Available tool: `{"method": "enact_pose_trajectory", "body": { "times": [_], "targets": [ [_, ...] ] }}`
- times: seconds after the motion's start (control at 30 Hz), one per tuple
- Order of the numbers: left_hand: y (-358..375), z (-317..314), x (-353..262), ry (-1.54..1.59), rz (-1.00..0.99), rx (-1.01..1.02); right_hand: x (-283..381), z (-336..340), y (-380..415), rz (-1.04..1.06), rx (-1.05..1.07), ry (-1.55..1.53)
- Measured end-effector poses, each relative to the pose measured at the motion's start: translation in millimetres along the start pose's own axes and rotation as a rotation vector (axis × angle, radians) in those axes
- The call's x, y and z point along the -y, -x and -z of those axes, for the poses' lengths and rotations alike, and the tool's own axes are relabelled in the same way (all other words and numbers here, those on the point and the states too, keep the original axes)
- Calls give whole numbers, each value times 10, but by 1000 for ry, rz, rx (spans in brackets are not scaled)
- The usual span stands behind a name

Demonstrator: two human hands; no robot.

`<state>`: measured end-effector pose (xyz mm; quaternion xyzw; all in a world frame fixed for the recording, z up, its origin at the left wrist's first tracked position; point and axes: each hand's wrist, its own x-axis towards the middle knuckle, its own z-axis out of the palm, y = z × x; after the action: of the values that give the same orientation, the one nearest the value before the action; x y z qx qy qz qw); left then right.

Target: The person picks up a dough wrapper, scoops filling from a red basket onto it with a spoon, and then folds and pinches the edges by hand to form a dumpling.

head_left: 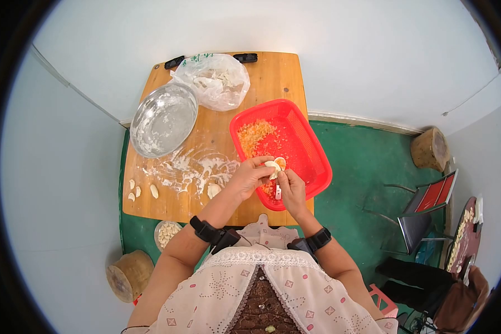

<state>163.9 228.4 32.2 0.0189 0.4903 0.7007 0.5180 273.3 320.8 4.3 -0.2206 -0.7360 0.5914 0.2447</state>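
Observation:
A dumpling [274, 166] is pinched between the fingers of both hands, its pale wrapper partly folded around orange filling. My left hand [251, 177] grips it from the left, and my right hand [292, 190] from the right. Beneath them sits a red plastic basket [319, 161] with chopped orange filling [255, 135] heaped on its left side. A utensil with a white handle [278, 192] lies in the basket close to my right hand; its other end is hidden. Left of the basket, a piece of pale dough [214, 190] rests on the floured wooden table [261, 72].
A floury metal basin [166, 119] and a plastic bag [220, 83] stand at the back left. Several small dumplings or dough pieces [154, 191] lie at the left. Below the table edge is a bowl [167, 235] of pale pieces. A chair [423, 209] and another person [462, 300] are at right.

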Motion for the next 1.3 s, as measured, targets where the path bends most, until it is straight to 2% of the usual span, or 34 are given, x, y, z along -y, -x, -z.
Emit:
{"method": "enact_pose_trajectory", "body": {
  "times": [0.23, 0.43, 0.67, 0.77, 0.87, 1.17, 1.3],
  "targets": [
    [59, -58, -55, -49, 13, 14, 6, 1, -14, -12, 16, 29],
    [38, -56, -59, -230, -19, 20, -15, 2, -18, -31, 33, 34],
    [-21, -37, 29, -100, -71, -4, -17, -18, -21, -64, -8, -16],
    [-34, -36, 17, -79, -87, -58, -53, -1, 10, -148, 32, -180],
    [-32, -41, -26, -60, -86, -74, 30, 22, -2, -153, 11, -152],
    [-38, -72, -37, -121, -55, -49, 3, 5, -34, -14, 2, -16],
    [-33, -78, -52, -182, -57, -32, -36, 2, -56, -27, 6, 30]
  ]
}}
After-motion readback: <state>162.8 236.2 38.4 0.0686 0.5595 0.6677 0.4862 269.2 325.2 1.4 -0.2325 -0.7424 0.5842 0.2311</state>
